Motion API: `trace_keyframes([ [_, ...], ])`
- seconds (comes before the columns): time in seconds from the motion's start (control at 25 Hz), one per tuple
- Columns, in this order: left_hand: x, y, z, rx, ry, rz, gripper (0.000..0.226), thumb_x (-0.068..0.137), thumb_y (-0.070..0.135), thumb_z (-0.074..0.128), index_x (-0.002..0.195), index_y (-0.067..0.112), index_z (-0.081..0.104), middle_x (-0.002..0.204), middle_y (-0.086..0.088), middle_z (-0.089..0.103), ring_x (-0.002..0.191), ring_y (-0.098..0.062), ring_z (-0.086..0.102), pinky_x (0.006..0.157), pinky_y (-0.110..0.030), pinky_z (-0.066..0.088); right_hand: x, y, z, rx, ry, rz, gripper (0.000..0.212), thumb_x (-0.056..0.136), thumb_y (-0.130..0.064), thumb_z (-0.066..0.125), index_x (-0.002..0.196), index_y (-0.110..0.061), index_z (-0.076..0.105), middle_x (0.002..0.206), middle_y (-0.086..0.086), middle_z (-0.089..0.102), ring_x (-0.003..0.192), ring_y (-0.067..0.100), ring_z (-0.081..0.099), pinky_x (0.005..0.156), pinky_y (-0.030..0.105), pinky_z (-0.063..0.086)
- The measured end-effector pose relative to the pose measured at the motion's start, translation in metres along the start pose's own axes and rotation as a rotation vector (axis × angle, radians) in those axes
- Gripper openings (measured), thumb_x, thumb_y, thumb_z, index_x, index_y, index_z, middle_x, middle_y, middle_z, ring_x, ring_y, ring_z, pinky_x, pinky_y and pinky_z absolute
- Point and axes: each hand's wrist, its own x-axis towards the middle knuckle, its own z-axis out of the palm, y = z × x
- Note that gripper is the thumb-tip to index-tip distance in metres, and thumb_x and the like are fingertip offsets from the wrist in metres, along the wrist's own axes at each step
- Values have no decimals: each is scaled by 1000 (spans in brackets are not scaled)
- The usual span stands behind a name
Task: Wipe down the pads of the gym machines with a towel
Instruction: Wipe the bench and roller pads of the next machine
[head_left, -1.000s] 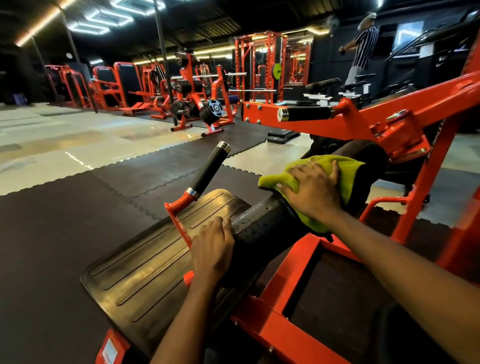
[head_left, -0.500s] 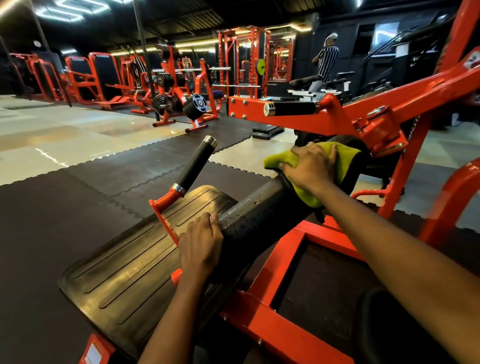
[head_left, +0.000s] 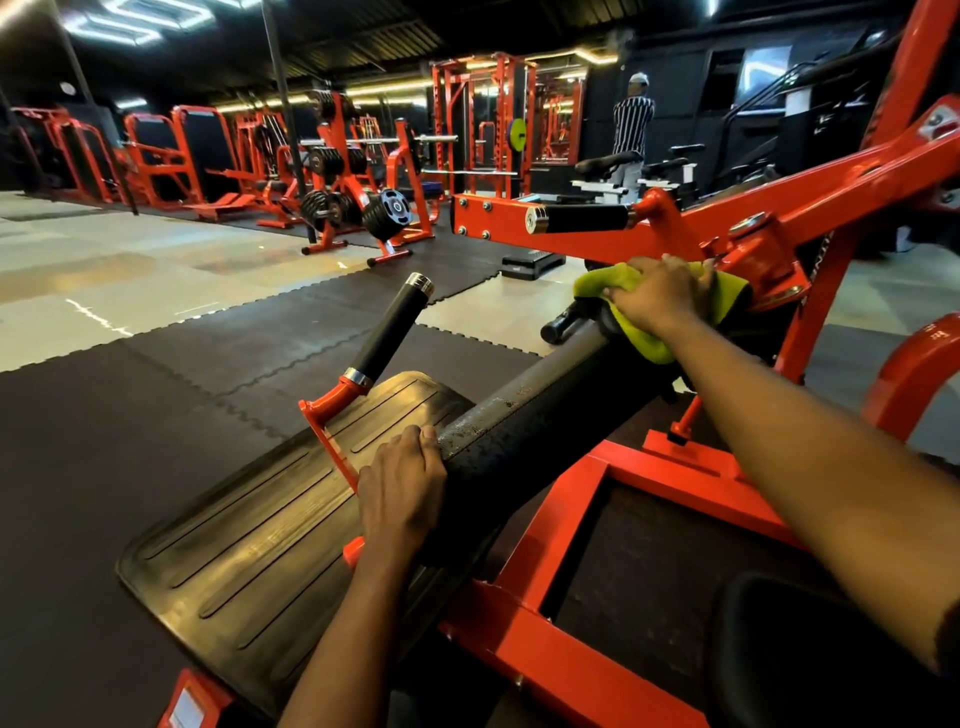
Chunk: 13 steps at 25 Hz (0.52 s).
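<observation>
On the pad (head_left: 524, 441), right hand (head_left: 661, 299) clutches towel (head_left: 605, 280), left hand (head_left: 402, 491) grips near end

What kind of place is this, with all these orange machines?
A gym, most likely. There are weight plates, a squat rack at the back, and the right hand holds a towel on a machine's pad.

Head-worn wide-angle view (the only one), facing forward and down, seemingly close above the pad (head_left: 519, 441).
</observation>
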Motion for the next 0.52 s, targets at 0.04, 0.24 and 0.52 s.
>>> trace_keyframes([
  [0.04,0,-1,0,-8,2,0,38,106,41,26,84,22,50,75,1,55,72,-16,54,78,-49,50,-2,-4,4,-51,9,-23,58,87,-62,64,135,-29,61,141,14,57,140,30,42,121,59,5],
  [0.24,-3,2,0,1,18,20,35,105,40,27,85,21,49,76,3,52,73,-16,51,78,-49,49,15,29,-4,55,-69,-80,82,74,-82,53,136,-27,60,131,18,63,126,36,54,113,55,35],
  [0.52,-7,5,-4,11,34,23,38,104,43,25,87,21,50,79,2,53,76,-16,51,79,-45,47,-24,-14,21,-63,-21,-150,56,88,-73,49,115,-29,71,121,7,69,122,29,57,119,59,14],
])
